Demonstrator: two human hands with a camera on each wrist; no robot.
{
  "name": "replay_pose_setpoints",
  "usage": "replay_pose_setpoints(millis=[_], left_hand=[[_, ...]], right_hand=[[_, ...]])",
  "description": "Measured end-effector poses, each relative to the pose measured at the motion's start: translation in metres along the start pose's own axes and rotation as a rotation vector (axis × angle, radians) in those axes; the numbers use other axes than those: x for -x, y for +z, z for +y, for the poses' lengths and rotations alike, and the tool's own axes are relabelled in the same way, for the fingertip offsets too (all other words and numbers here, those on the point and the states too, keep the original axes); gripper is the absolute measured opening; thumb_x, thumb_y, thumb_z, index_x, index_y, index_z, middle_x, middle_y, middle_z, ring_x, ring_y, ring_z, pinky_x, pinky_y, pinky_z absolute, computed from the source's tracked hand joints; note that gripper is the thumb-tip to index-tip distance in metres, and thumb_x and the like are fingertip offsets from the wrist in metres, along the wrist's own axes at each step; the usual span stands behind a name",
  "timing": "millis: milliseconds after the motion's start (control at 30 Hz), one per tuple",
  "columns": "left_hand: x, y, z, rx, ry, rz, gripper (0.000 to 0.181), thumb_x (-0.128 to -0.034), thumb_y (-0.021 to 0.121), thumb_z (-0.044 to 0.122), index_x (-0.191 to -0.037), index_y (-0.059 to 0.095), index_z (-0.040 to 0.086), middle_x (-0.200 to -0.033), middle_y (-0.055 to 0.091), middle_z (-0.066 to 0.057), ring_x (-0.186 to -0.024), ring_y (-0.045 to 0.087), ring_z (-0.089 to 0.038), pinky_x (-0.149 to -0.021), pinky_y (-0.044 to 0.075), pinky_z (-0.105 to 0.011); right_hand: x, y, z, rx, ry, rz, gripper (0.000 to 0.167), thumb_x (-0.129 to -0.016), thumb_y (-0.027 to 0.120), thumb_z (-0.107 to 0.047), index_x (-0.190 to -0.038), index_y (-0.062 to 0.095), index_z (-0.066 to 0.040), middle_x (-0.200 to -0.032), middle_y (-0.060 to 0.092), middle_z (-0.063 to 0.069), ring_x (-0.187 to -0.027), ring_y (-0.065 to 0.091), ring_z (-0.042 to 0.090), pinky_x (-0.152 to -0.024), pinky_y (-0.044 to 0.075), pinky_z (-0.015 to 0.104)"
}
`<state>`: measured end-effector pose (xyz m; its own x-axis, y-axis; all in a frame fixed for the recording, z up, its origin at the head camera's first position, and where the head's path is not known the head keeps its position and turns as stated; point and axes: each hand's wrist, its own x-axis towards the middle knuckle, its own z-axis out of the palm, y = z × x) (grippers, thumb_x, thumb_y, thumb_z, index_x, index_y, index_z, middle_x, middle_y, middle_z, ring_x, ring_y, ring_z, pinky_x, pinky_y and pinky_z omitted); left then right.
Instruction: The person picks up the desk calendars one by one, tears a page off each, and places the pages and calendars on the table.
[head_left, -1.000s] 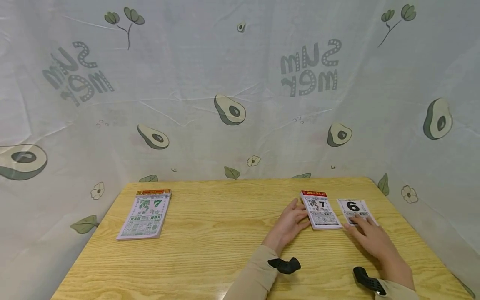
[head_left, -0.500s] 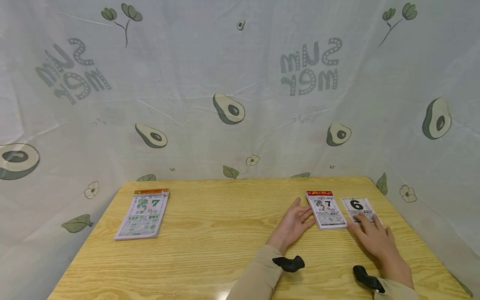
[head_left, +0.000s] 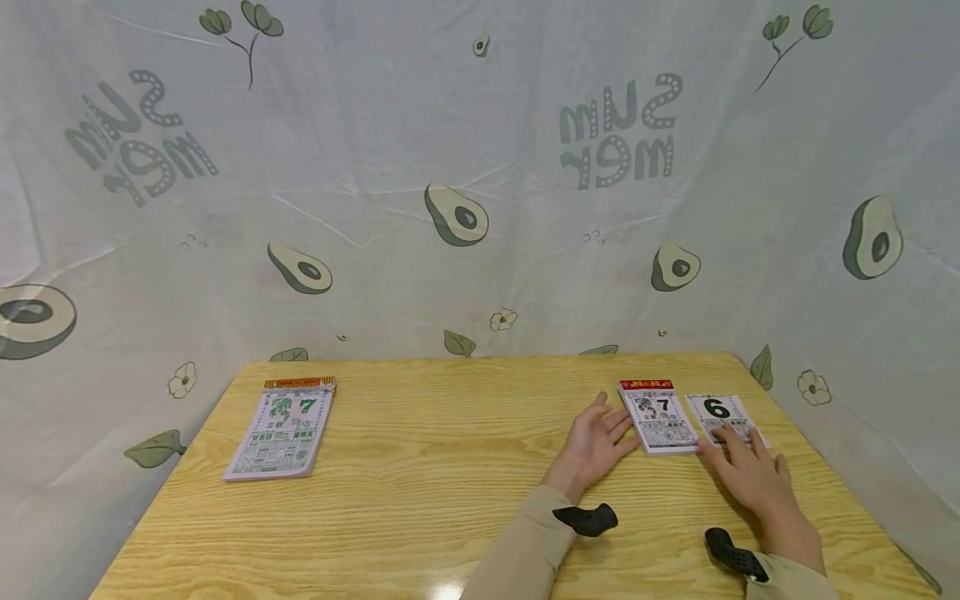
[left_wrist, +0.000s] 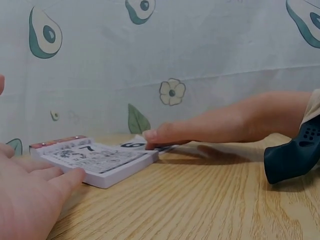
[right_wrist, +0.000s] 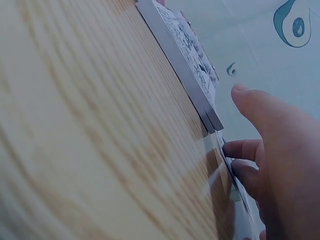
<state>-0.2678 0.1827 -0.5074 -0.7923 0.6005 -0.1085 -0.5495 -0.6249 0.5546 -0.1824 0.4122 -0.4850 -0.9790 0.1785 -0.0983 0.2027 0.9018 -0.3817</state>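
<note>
A tear-off calendar pad with a red top strip and a black 7 lies on the right part of the table. Along its left edge my left hand lies palm up, fingers extended, its fingertips at the pad's side. Just right of the pad is a loose calendar sheet showing a black 6. The fingers of my right hand rest flat on that sheet's lower part and hide some of it. In the right wrist view, the fingertips touch the thin sheet beside the calendar pad.
Far to the left lies another calendar pad with green print, a 7 and an orange-striped top. Both pads lie on a wood-grain table. A patterned cloth hangs behind the table and at its sides.
The red-topped pad has shifted right, closer to the loose sheet, with my left hand moving along beside it. My right hand stays on the sheet. The view has drifted slightly.
</note>
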Motion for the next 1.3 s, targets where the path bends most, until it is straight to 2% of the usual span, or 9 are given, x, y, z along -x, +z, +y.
replay_pose_setpoints(millis=[167,300,467,533,633,733,933,1133,1300], left_hand=[[-0.001,0.001,0.0,0.007,0.004,-0.026,0.072,-0.0981,0.041,0.027,-0.158,0.001,0.019,-0.158,0.011,-0.032,-0.15,0.01,-0.042,-0.119,0.018,-0.057],[0.0,0.0,0.0,-0.005,0.01,-0.034,0.071,-0.0984,0.039,0.03,-0.158,0.003,0.02,-0.159,0.011,-0.031,-0.15,0.009,-0.041,-0.119,0.016,-0.056],[0.007,-0.001,0.003,-0.02,0.015,-0.04,0.067,-0.0988,0.041,0.034,-0.157,0.013,0.019,-0.159,0.014,-0.029,-0.15,0.011,-0.041,-0.119,0.017,-0.057],[0.01,-0.001,0.005,-0.038,0.018,-0.046,0.064,-0.0993,0.042,0.036,-0.156,0.019,0.018,-0.159,0.018,-0.027,-0.149,0.015,-0.042,-0.118,0.019,-0.058],[0.015,0.0,0.011,-0.067,0.025,-0.059,0.061,-0.0997,0.043,0.039,-0.154,0.027,0.018,-0.158,0.025,-0.023,-0.148,0.021,-0.041,-0.116,0.022,-0.06],[0.019,0.001,0.018,-0.083,0.04,-0.065,0.057,-0.1,0.044,0.04,-0.151,0.035,0.017,-0.157,0.03,-0.021,-0.146,0.028,-0.039,-0.115,0.024,-0.06],[0.026,0.0,0.03,-0.129,0.084,-0.045,0.051,-0.0999,0.045,0.041,-0.145,0.044,0.017,-0.155,0.034,-0.02,-0.139,0.041,-0.034,-0.112,0.031,-0.059],[0.036,-0.002,0.043,-0.171,0.126,0.002,0.048,-0.0982,0.049,0.04,-0.14,0.049,0.016,-0.15,0.042,-0.019,-0.137,0.043,-0.036,-0.106,0.04,-0.055],[0.047,-0.007,0.06,-0.183,0.168,0.02,0.047,-0.0998,0.048,0.036,-0.14,0.048,0.013,-0.143,0.05,-0.014,-0.138,0.04,-0.039,-0.106,0.04,-0.054]], right_hand=[[-0.002,0.0,0.002,-0.017,-0.004,0.0,0.081,-0.1,0.025,-0.063,-0.145,0.025,0.004,-0.151,0.014,0.039,-0.139,-0.004,0.06,-0.101,-0.005,0.079],[-0.001,0.0,0.002,-0.026,-0.028,0.031,0.08,-0.1,0.028,-0.062,-0.146,0.026,0.004,-0.152,0.015,0.038,-0.141,-0.006,0.058,-0.102,-0.003,0.078],[0.0,0.0,0.0,0.001,-0.081,0.138,0.078,-0.1,0.036,-0.055,-0.144,0.03,0.009,-0.148,0.022,0.04,-0.14,0.004,0.06,-0.1,0.008,0.079],[0.001,-0.001,-0.002,0.016,-0.106,0.21,0.074,-0.101,0.04,-0.051,-0.141,0.034,0.011,-0.145,0.028,0.042,-0.137,0.012,0.062,-0.099,0.015,0.079],[0.003,-0.006,-0.006,0.015,-0.139,0.294,0.071,-0.101,0.044,-0.047,-0.138,0.038,0.013,-0.141,0.033,0.042,-0.132,0.021,0.063,-0.097,0.022,0.077],[0.007,-0.011,-0.012,-0.006,-0.15,0.343,0.069,-0.101,0.045,-0.046,-0.138,0.039,0.012,-0.138,0.037,0.042,-0.128,0.028,0.063,-0.098,0.026,0.074],[0.012,-0.018,-0.025,-0.035,-0.099,0.402,0.067,-0.1,0.047,-0.046,-0.138,0.041,0.009,-0.136,0.041,0.04,-0.122,0.036,0.059,-0.098,0.03,0.07],[0.017,-0.023,-0.038,-0.071,-0.061,0.438,0.063,-0.101,0.046,-0.044,-0.139,0.041,0.006,-0.138,0.04,0.038,-0.124,0.034,0.058,-0.097,0.03,0.07],[0.019,-0.027,-0.051,-0.105,-0.107,0.498,0.057,-0.101,0.049,-0.039,-0.136,0.045,0.006,-0.135,0.044,0.037,-0.123,0.037,0.057,-0.097,0.03,0.069]])
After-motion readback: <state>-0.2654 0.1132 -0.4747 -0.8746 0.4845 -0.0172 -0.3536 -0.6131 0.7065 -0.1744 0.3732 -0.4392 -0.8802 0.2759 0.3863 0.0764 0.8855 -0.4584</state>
